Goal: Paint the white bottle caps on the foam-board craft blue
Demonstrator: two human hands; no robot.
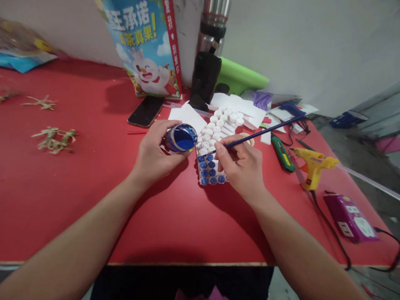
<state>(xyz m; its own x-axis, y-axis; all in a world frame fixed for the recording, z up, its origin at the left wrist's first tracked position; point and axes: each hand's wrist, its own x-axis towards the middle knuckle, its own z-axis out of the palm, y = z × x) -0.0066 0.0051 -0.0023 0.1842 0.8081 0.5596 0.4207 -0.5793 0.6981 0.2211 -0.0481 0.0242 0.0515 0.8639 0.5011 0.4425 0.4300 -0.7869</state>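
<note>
My left hand [156, 152] is wrapped round a small jar of blue paint [183, 138], its open mouth tilted toward me. In my right hand [239, 166] is a long dark blue brush [265, 131], its tip over a board of rolled paper discs [215, 129]. The discs nearest me are painted blue [212, 172]; those farther back are white. The brush tip is close to a blue disc at the board's left side; whether it touches cannot be made out. My right hand hides part of the board.
A phone [146, 111], a printed bag [150, 50] and a steel flask [215, 25] stand or lie behind. At right are a green cutter [283, 154], a yellow glue gun [314, 164] and a purple power box [351, 218]. Straw-like pieces [56, 138] lie left.
</note>
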